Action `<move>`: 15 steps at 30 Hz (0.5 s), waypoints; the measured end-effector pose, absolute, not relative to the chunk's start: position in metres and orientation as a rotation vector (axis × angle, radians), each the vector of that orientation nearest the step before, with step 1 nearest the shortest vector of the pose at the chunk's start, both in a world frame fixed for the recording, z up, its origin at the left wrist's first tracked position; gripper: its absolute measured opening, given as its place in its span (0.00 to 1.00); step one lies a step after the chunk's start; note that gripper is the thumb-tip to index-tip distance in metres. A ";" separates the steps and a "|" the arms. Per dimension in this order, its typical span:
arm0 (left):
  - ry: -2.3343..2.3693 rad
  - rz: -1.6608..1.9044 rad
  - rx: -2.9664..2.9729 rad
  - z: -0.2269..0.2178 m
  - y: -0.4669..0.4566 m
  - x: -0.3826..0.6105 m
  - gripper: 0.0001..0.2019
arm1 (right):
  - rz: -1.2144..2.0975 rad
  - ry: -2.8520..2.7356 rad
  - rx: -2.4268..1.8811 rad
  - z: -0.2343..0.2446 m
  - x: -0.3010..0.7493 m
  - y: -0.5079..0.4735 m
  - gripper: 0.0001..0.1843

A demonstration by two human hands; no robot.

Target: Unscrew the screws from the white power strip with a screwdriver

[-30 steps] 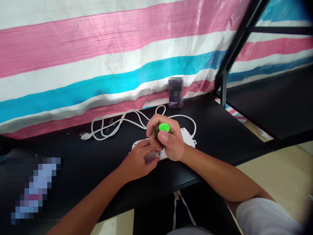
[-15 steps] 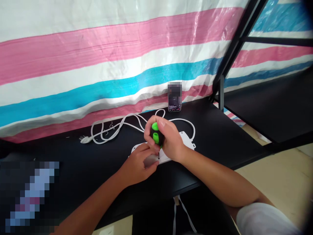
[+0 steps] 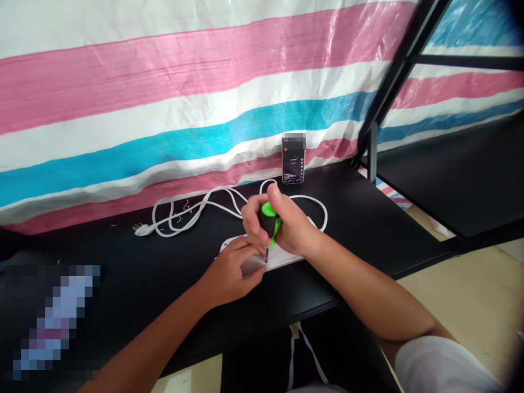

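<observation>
A white power strip lies on the black table, mostly hidden under my hands. My right hand is wrapped round a stubby screwdriver with a green and black handle, its tip pointing down onto the strip. My left hand rests on the strip's near left end, fingers curled against it beside the screwdriver tip. The strip's white cord loops across the table toward the back left and ends in a plug.
A phone stands upright against the striped pink, white and blue tarp at the back. A black metal frame and a second black surface stand to the right. A blurred object lies at the front left. Tan floor lies lower right.
My right hand has turned on the screwdriver, so the green cap now faces back instead of up. The left hand stays on the strip.
</observation>
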State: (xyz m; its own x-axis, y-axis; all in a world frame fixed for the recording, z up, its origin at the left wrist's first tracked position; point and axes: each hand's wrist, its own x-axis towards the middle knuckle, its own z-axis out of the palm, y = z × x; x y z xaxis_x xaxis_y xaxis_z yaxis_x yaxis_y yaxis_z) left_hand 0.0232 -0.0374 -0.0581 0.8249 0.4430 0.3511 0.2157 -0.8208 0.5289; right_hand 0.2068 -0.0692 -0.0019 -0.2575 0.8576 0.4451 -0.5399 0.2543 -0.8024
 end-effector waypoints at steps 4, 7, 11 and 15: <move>0.472 0.610 2.498 -0.056 -0.038 0.024 0.07 | 1.413 -1.129 -0.345 0.008 0.208 -0.072 0.33; 0.455 0.592 2.486 -0.056 -0.037 0.025 0.08 | 1.397 -1.033 -0.338 0.015 0.208 -0.075 0.32; 0.444 0.575 2.475 -0.057 -0.037 0.025 0.07 | 1.374 -1.044 -0.360 0.020 0.212 -0.076 0.32; 0.435 0.583 2.474 -0.057 -0.037 0.024 0.08 | 1.368 -1.082 -0.402 0.021 0.213 -0.075 0.32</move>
State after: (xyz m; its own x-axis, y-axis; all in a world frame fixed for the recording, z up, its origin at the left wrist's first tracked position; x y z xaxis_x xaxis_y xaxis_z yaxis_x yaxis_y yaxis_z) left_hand 0.0241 -0.0374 -0.0575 0.8534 0.4189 0.3101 0.1779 -0.7933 0.5822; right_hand 0.2135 -0.0748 0.0210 -0.1558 0.9113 0.3812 -0.5806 0.2278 -0.7817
